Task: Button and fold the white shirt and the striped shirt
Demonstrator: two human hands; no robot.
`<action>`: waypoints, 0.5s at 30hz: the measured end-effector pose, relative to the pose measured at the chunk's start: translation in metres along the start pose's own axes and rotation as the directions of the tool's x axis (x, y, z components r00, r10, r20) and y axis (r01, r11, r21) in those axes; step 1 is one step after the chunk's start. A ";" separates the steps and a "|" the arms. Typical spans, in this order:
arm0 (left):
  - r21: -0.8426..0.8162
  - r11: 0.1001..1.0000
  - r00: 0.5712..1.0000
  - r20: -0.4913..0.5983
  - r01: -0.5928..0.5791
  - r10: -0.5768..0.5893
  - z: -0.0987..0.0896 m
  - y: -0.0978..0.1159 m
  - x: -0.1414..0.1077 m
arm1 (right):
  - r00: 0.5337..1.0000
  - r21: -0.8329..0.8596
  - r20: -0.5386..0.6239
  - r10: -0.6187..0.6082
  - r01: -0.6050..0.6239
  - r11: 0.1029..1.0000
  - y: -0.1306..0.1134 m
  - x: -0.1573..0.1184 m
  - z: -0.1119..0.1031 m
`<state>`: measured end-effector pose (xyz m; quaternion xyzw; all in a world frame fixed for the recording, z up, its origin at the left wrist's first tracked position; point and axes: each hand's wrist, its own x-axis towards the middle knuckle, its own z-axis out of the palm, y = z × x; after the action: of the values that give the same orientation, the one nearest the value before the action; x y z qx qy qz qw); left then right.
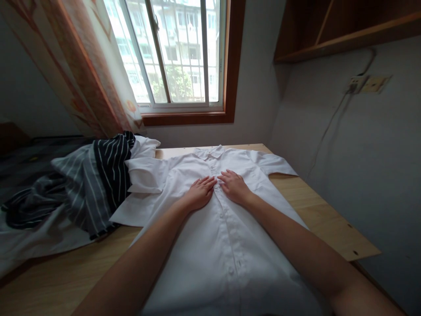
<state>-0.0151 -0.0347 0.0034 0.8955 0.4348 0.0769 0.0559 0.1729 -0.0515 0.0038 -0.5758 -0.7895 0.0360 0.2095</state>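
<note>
A white button-up shirt [197,245] lies front side up on the wooden table, its collar at the far end and its button placket running down the middle. My left hand [200,193] rests flat on the chest, just left of the placket. Close beside it, my right hand [234,186] lies on the cloth right of the placket, fingers stretched out. The fingertips of both hands nearly meet over the buttons. One short sleeve spreads to the right; the other sits folded at the left by the clothes pile.
Striped black and grey clothes [98,175] are heaped at the left with white cloth. The wooden table [325,215] ends near the right wall, where a cord hangs from a socket [357,83]. A window [177,52] and a curtain [88,57] stand behind; a shelf [348,37] hangs upper right.
</note>
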 end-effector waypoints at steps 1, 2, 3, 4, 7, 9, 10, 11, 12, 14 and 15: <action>-0.002 1.000 1.000 -0.002 0.001 -0.001 0.000 0.000 0.000 | 0.998 -0.011 0.052 0.021 -0.020 1.000 0.001 -0.001 0.002; -0.004 1.000 1.000 -0.004 0.005 -0.005 0.001 0.000 0.000 | 0.995 -0.018 0.097 0.037 -0.035 0.999 0.002 -0.002 0.004; -0.006 1.000 1.000 -0.006 0.008 -0.008 0.001 0.000 0.000 | 0.990 -0.020 0.133 0.044 -0.042 0.999 0.003 -0.003 0.005; -0.010 1.000 1.000 -0.009 0.011 -0.011 0.001 -0.001 0.000 | 0.987 -0.021 0.156 0.047 -0.044 0.999 0.003 -0.003 0.006; -0.023 1.000 1.000 -0.027 0.003 -0.004 0.003 -0.001 0.001 | 0.983 -0.028 0.175 0.050 -0.046 0.999 0.004 -0.003 0.005; -0.033 0.999 0.999 -0.051 -0.008 0.006 0.004 -0.002 0.001 | 0.983 -0.031 0.174 0.049 -0.044 0.999 0.004 -0.003 0.004; -0.037 0.999 0.998 -0.069 -0.015 0.013 0.004 -0.003 0.001 | 0.984 -0.032 0.175 0.047 -0.042 0.999 0.004 -0.003 0.003; -0.043 0.999 0.995 -0.093 -0.025 0.021 0.004 -0.004 0.001 | 0.983 -0.032 0.175 0.044 -0.039 0.999 0.003 -0.003 0.002; -0.051 0.998 0.992 -0.124 -0.040 0.034 0.004 -0.005 0.002 | 0.983 -0.032 0.176 0.044 -0.038 0.999 0.003 -0.003 0.002; -0.070 0.994 0.978 -0.194 -0.089 0.074 0.004 -0.008 0.003 | 0.983 -0.032 0.177 0.044 -0.039 0.999 0.003 -0.004 0.000; -0.080 0.990 0.969 -0.229 -0.116 0.095 0.003 -0.010 0.003 | 0.983 -0.032 0.178 0.043 -0.038 0.999 0.003 -0.004 0.000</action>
<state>-0.0200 -0.0264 -0.0008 0.8995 0.3858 0.2004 0.0439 0.1764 -0.0544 0.0021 -0.5892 -0.7935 0.0805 0.1290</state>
